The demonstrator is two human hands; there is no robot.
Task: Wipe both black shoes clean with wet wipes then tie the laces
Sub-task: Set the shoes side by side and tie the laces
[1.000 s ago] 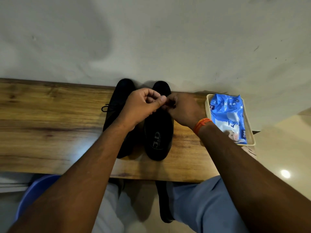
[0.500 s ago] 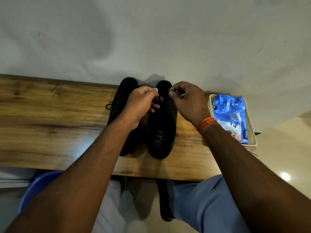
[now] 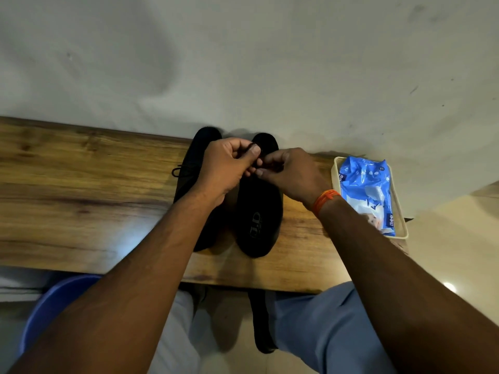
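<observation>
My fingers (image 3: 253, 153) on both sides are curled tight and pinching the black lace (image 3: 258, 161) of the right-hand shoe, thumb against forefinger, the two sets meeting just above its throat. My left hand (image 3: 226, 168) comes in over the left shoe, and my right hand (image 3: 290, 172) comes in from the other side; their tips touch or nearly touch, and the lace itself is mostly hidden between them, so I cannot tell how far the knot has got.

Behind everything rises a pale wall (image 3: 243, 63) with a few scuffs. Below it the wooden counter (image 3: 81, 198) runs across the view, its far edge against the wall. Under the near edge I see my lap in light trousers (image 3: 318, 327), a dark strip of footwear on the floor between my knees, and a blue rounded thing (image 3: 54, 306) at the lower left that I cannot identify.

The two black shoes stand side by side on the counter, toes to the wall. The right shoe (image 3: 259, 220) shows its insole with a printed logo. The left shoe (image 3: 189, 168) is half covered by my forearm; a loop of its lace (image 3: 176, 171) sticks out on the left.

Near the counter's right end sits a cream tray (image 3: 334, 171) holding the blue pack of wet wipes (image 3: 367, 190), well apart from the shoes. An orange band (image 3: 324, 199) circles my right wrist.
</observation>
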